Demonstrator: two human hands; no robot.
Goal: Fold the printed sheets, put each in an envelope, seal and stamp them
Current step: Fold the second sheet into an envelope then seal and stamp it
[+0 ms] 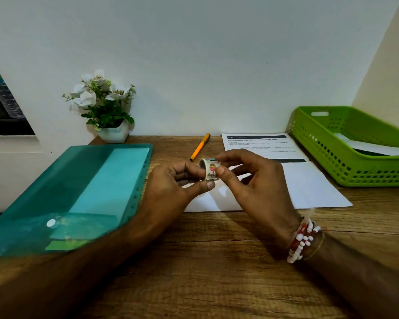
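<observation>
A small roll of stamps (209,169) is held above the desk between both hands. My left hand (175,183) grips the roll with fingers and thumb curled round it. My right hand (251,178) pinches the roll's loose end between thumb and forefinger. Under the hands lies a white envelope (309,187) on the wooden desk (217,261). A printed sheet (258,143) lies just behind the envelope, partly covered by it.
A teal plastic folder (78,192) lies at the left. An orange pen (199,147) rests behind the hands. A green basket (346,143) with white envelopes stands at the right. A white pot of flowers (106,107) is against the wall.
</observation>
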